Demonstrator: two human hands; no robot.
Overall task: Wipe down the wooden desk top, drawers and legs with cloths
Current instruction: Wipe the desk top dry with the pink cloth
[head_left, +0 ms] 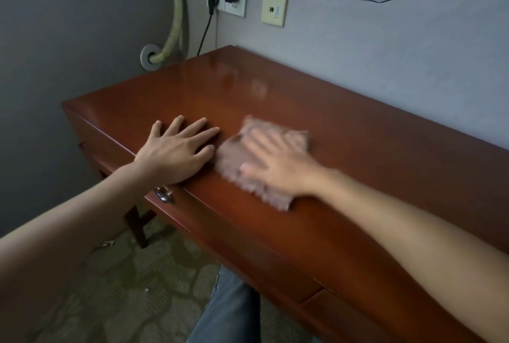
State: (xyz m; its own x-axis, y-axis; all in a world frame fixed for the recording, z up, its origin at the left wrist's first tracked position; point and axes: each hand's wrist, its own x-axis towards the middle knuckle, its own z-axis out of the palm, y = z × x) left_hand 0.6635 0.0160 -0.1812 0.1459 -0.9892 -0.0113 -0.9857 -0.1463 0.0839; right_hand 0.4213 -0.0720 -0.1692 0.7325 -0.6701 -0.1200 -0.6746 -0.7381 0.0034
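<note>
Pinkish cloth lies on the wooden desk near its front edge, pressed under the right hand, fingers spread, just right of the flat, splayed left hand.

Only one camera here, riding on the person's head and looking forward and down, wide-angle. It's sitting close over the front edge of the wooden desk, facing the grey wall behind, taking in both forearms, the carpet below and a jeans-clad leg.
</note>
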